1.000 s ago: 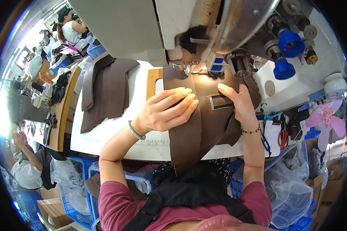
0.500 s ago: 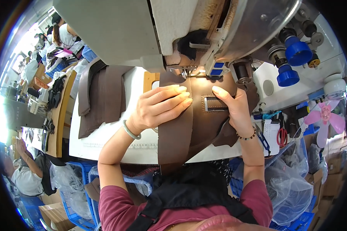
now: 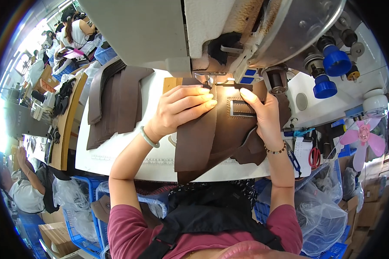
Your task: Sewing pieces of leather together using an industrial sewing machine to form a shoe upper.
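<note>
Beneath the sewing machine (image 3: 147,34), brown leather (image 3: 196,144) is pinched by the right hand (image 3: 266,114), thumb uppermost, and pressed by the left hand (image 3: 179,105), fingers joined; whether these grip cannot be told. Bare table (image 3: 103,151) is seen along the near left edge.

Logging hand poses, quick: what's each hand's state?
Left hand: fingers together on brown leather; thumb hidden, grip unclear.
Right hand: thumb by the stitched slot; other fingers mostly hidden, grip unclear.

You've got a dark pink tee (image 3: 127,228) w/ short sleeves (image 3: 285,225) — blk apron (image 3: 207,209) w/ straps (image 3: 157,245) on top. Pale round bangle (image 3: 149,137) on L wrist (image 3: 153,130) — bead bracelet (image 3: 275,150) on R wrist (image 3: 274,140).
</note>
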